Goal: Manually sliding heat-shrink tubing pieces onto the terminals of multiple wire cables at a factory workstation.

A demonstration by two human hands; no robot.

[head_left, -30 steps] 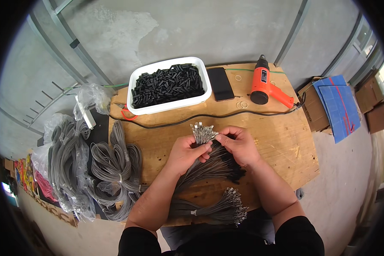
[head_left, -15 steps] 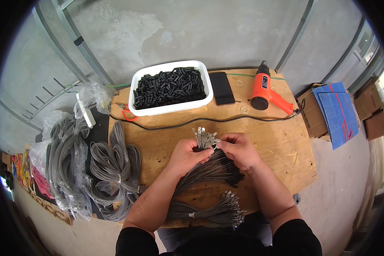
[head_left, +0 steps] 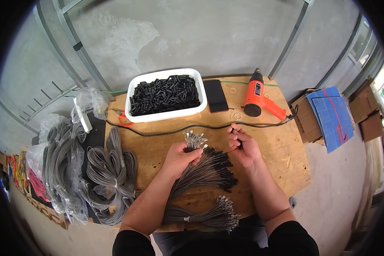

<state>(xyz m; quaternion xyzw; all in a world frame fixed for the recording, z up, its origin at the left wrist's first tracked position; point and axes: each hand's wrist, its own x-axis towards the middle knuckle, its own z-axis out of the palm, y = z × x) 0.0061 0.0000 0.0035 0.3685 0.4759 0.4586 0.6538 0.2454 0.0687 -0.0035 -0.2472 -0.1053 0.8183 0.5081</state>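
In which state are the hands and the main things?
Left hand: closed around grey wires with silver metal tips
Right hand: curled, pinching a small black piece
White rectangular plastic tub: open, holding short black tubes
Black rectangular phone: flat, screen dark
Orange-and-black heat gun: unheld, power unclear
Lower grey wire bundle: tied

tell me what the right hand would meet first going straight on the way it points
Probably the black cable lying across the table, just beyond the right hand in this view. The hand looks raised, but depth is unclear, so it might pass over.
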